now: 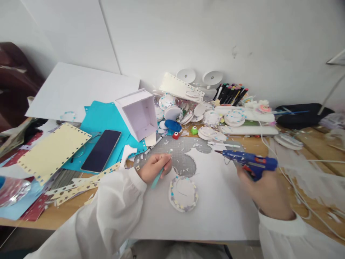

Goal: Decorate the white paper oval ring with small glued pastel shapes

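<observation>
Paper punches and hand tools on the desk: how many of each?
Small paper punches: 2, red and green
Blue glue gun: 1, in the right hand
Teal tool: 1, in the left hand
Total: 4

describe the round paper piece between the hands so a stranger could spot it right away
Start at the big white sheet lying on the wooden table's near edge. Between the left hand and the right hand holding the blue glue gun lies the round paper piece. Unlike the stacked discs at the back, it lies alone, rimmed with small pastel dots.
</observation>
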`<state>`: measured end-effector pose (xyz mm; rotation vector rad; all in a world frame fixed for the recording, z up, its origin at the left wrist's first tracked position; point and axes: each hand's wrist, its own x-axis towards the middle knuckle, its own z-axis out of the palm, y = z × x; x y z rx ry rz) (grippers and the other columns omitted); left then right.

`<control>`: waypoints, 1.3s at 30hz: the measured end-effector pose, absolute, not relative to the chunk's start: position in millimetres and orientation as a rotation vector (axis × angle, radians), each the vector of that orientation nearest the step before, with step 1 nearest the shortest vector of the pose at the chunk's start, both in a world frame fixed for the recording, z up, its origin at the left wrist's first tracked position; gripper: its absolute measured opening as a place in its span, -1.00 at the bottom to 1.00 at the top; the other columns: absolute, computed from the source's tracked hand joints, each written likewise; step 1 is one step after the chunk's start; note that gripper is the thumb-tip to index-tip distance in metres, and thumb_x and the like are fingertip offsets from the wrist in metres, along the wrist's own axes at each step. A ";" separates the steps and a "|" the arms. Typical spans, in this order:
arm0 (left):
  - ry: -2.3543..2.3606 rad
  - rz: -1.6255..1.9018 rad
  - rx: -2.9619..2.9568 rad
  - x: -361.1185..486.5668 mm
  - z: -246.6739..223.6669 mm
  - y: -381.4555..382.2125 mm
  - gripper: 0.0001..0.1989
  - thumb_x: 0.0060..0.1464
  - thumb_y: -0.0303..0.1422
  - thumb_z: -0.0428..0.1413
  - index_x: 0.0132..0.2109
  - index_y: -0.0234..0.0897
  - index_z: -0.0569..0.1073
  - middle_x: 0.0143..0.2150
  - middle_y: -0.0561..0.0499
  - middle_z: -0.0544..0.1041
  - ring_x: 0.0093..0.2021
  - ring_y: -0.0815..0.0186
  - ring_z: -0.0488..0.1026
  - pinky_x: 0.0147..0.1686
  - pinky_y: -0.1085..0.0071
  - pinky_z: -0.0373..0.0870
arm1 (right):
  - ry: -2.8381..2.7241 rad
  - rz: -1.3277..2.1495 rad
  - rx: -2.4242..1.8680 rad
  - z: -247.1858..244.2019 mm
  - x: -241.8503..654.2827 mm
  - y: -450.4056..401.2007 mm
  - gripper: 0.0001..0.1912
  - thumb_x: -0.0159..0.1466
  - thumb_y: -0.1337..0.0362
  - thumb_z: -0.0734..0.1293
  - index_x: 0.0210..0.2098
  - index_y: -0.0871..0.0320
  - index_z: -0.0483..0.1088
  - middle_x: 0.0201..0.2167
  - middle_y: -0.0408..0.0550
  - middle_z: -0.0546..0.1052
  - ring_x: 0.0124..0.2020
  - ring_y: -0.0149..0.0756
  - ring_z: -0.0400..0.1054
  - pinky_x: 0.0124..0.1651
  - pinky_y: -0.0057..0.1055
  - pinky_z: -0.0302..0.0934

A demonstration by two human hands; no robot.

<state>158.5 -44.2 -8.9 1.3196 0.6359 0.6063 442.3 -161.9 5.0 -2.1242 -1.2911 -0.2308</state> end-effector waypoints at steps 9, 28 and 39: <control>0.626 0.446 1.474 147.8 -0.9 -56.7 -0.41 0.18 0.08 -0.13 -0.62 -0.26 0.17 -0.74 0.16 0.19 -0.76 0.52 0.10 -0.66 0.48 0.03 | -1.142 0.111 -1.877 7.7 376.6 -119.6 -0.81 -0.11 0.22 0.37 -0.72 0.09 0.26 -0.81 -0.18 0.31 -0.73 -0.31 0.20 -0.64 -0.36 0.13; 0.593 0.276 1.462 149.7 2.5 -60.2 -0.43 0.17 0.07 -0.12 -0.61 -0.26 0.20 -0.70 0.13 0.21 -0.76 0.52 0.16 -0.72 0.53 0.07 | -1.385 0.238 -1.709 -12.2 373.9 -126.8 -0.86 0.01 0.31 0.30 -0.39 0.10 0.33 -0.53 -0.13 0.47 -0.49 -0.23 0.38 -0.46 -0.35 0.28; 0.565 0.288 1.476 149.7 1.0 -59.2 -0.40 0.15 0.09 -0.10 -0.62 -0.29 0.20 -0.71 0.13 0.22 -0.76 0.54 0.16 -0.72 0.56 0.10 | -1.387 0.276 -1.722 -15.0 374.0 -126.8 -0.84 0.00 0.34 0.29 -0.37 0.10 0.32 -0.51 -0.16 0.48 -0.52 -0.28 0.38 -0.44 -0.38 0.28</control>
